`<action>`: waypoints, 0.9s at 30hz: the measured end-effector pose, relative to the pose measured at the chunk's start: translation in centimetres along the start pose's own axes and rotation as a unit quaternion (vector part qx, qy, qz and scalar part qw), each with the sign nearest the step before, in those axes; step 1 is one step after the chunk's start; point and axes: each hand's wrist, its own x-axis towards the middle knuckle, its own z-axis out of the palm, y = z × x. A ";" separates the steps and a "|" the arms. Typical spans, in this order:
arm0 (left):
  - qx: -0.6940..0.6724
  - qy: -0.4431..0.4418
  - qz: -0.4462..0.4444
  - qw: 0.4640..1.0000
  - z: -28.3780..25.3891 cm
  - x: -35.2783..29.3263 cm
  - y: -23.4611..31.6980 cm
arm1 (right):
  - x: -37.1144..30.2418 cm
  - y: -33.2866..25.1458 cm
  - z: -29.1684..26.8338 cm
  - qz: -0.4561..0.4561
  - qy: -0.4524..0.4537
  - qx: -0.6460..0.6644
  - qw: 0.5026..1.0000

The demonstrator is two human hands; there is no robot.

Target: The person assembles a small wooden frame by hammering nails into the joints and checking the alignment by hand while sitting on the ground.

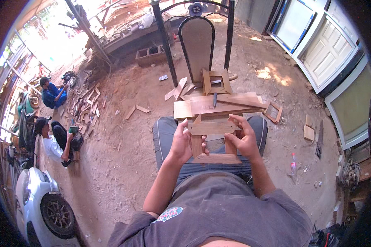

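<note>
Over my lap I hold a small wooden frame (216, 158) made of short angled pieces, with an opening in its middle. My left hand (182, 142) is closed round its left side, some fingers showing through the opening. At the upper right corner my right hand (244, 136) grips it between thumb and fingers. Just beyond, pale boards (185, 110) lie across a chair's seat area. A dark pointed tool (214, 100) rests on them beside a narrow wooden strip (243, 103). Behind it a similar wooden frame (206, 82) leans near the metal chair back (197, 41).
Another frame (273, 112) lies right of the boards. On the dirt floor are a handsaw (319, 142), wood blocks (308, 132) and a plastic bottle (293, 164). Two people (53, 94) sit at left near wood scraps (86, 103), with a white car (37, 189) closer. Door panels (327, 49) lean at right.
</note>
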 end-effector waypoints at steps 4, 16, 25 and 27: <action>-0.013 -0.011 0.004 1.000 -0.1 -0.1 0.0 | 0.1 0.4 0.4 0.019 0.006 0.048 0.999; -0.005 0.012 0.022 1.000 -0.1 0.2 -0.3 | 0.0 0.1 0.9 0.054 0.039 0.107 0.992; 0.058 -0.014 0.062 0.996 -0.4 0.4 -0.1 | 0.0 0.2 0.8 0.050 0.053 0.103 0.992; 0.027 -0.019 0.059 0.998 0.0 0.3 0.0 | 0.2 0.9 0.6 0.030 0.062 0.100 0.993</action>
